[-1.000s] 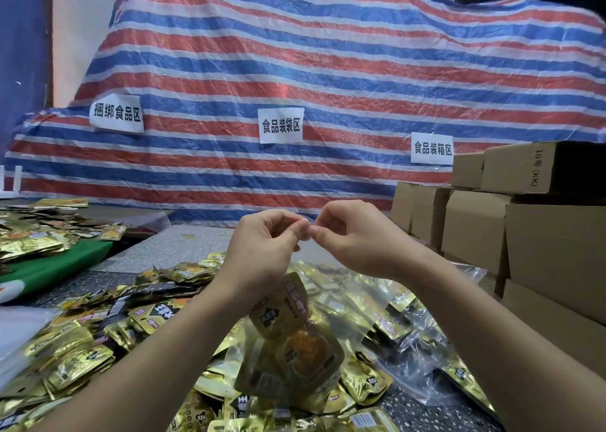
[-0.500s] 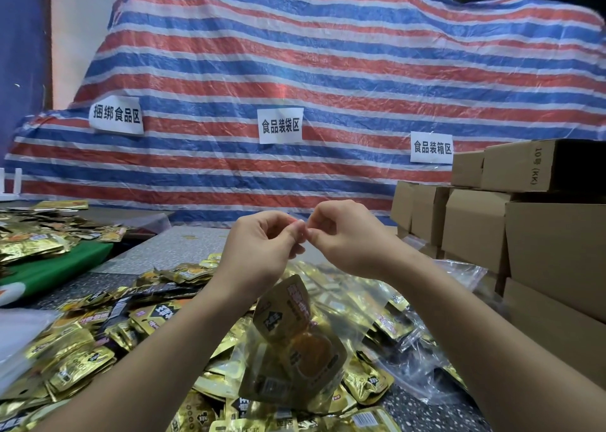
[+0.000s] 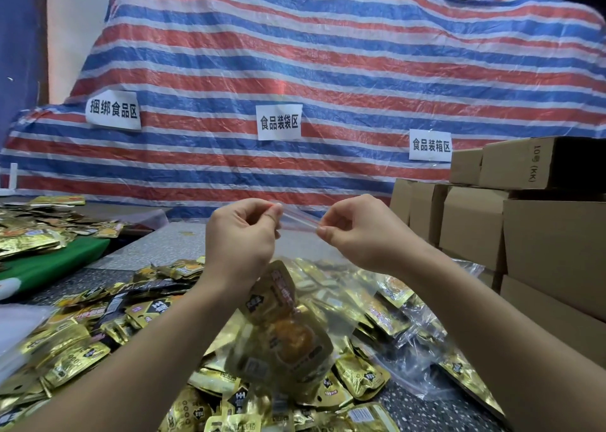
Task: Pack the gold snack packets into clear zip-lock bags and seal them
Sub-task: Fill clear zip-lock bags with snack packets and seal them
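Surface: speckled table (image 3: 170, 248) strewn with gold snack packets (image 3: 75, 359) | backdrop: striped tarpaulin (image 3: 328, 70), cardboard boxes (image 3: 524, 234) stacked right | zip-lock bag (image 3: 285, 333) held above table, seal strip pinched by left hand (image 3: 242, 238) and right hand (image 3: 364, 234).

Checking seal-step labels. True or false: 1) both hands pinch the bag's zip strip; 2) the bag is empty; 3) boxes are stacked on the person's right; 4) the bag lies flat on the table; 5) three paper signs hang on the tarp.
1) True: the left hand and right hand pinch the red zip strip at either end.
2) False: the bag holds gold packets.
3) True: boxes stand stacked on the right.
4) False: the bag hangs from the hands, above the loose packet pile.
5) True: three signs are on the tarp.
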Demonstrator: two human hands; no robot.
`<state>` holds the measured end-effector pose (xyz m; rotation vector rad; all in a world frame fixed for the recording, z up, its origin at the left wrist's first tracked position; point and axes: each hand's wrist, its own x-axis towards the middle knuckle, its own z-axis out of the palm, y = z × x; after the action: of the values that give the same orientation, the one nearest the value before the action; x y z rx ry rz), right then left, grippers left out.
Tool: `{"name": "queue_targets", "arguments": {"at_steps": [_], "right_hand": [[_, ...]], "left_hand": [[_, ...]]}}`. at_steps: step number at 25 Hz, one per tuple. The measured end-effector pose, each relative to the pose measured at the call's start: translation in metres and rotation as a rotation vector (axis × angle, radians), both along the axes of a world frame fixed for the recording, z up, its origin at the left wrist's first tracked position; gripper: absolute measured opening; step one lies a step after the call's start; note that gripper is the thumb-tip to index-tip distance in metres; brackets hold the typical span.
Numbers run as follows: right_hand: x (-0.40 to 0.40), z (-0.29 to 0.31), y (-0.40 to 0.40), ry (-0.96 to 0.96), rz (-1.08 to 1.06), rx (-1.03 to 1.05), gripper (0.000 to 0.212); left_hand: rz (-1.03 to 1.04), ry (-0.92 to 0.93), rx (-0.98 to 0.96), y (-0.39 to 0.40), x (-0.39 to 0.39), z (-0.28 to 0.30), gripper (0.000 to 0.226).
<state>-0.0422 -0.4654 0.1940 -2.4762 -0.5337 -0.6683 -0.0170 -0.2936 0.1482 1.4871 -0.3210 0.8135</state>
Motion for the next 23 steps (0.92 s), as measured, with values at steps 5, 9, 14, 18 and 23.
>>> {"name": "queue_targets", "arguments": {"at_steps": [5, 9, 14, 18, 23], "right_hand": [[-0.003, -0.006, -0.017, 0.046, -0.017, 0.007, 0.010], [-0.004, -0.015, -0.024, 0.045, -0.048, 0.002, 0.010], [-0.006, -0.020, -0.034, 0.037, -0.079, -0.030, 0.009], [-0.009, -0.021, -0.037, 0.020, -0.074, -0.081, 0.018], [-0.005, -0.020, -0.046, 0.016, -0.048, 0.001, 0.021]], "left_hand": [[0.044, -0.013, 0.039, 0.010, 0.000, 0.003, 0.021], [0.079, -0.009, 0.048, 0.019, -0.001, 0.003, 0.020], [0.106, -0.007, 0.033, 0.031, -0.001, 0.006, 0.021], [0.122, -0.006, 0.029, 0.034, 0.001, 0.005, 0.019], [0.014, 0.009, 0.010, 0.031, 0.008, 0.007, 0.014]]}}
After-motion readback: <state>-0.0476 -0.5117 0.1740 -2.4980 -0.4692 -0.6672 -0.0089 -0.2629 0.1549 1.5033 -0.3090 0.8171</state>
